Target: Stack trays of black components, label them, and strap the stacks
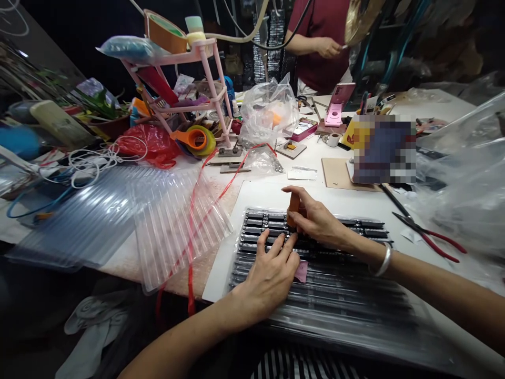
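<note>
In front of me lies a clear ribbed plastic tray [323, 310]. Its upper rows carry black parts [252, 237] with fine comb-like teeth. My left hand [272, 273] rests on these rows with its fingers spread, holding nothing that I can see. Just beyond those fingers, my right hand [315, 218] pinches a small orange-brown block [293, 208] between thumb and fingers. The block stands upright, its lower end down at the black parts; whether it touches them I cannot tell. A pink paper scrap [301, 271] lies by my left hand.
Stacked clear ribbed sheets [158, 221] and a red plastic ribbon [192, 226] lie to the left. Beyond stands a pink shelf [215, 79] of odds and ends. Red-handled pliers [430, 231] and plastic bags [461, 179] are on the right. A person [319, 47] stands across the table.
</note>
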### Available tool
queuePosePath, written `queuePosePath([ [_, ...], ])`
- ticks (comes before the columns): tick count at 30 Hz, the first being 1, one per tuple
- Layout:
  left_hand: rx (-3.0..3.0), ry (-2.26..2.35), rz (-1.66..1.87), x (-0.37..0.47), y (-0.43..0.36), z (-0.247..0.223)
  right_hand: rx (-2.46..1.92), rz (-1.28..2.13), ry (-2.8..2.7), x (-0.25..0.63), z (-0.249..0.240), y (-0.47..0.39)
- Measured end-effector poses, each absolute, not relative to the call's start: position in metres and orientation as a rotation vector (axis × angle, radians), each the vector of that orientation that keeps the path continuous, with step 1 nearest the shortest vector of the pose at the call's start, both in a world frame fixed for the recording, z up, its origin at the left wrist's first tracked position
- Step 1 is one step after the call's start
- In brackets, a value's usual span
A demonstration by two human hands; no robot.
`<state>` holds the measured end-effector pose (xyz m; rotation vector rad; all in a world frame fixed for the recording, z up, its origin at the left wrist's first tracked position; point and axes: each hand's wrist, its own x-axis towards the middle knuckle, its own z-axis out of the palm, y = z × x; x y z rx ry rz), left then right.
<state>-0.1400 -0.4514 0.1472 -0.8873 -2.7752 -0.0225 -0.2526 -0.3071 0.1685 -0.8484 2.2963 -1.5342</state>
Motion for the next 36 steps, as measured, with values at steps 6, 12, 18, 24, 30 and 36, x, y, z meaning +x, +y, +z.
queuePosePath([
  [6, -0.83, -2.811, -0.308, -0.142, -0.457, 0.153, -0.553, -1.873, 2.429, -0.254, 0.197, -0.268],
  [12, -0.857, -2.893, -0.39, -0.135, -0.465, 0.166, -0.041, -2.199, 2.426, -0.23, 0.202, -0.194],
  [18, -0.884, -2.901, -0.39, -0.13, -0.45, 0.165, -0.039, -2.212, 2.358, -0.224, 0.172, -0.167],
  [24, -1.009, -2.832, -0.268, -0.13, -0.415, 0.158, -0.442, -2.009, 2.108, -0.226, 0.181, -0.208],
  [30, -0.912, -2.772, -0.194, -0.127, -0.402, 0.147, -0.623, -1.826, 1.995, -0.242, 0.172, -0.246],
  [36, -0.902, -2.743, -0.212, -0.128, -0.403, 0.147, -0.617, -1.755, 2.043, -0.248, 0.163, -0.257],
])
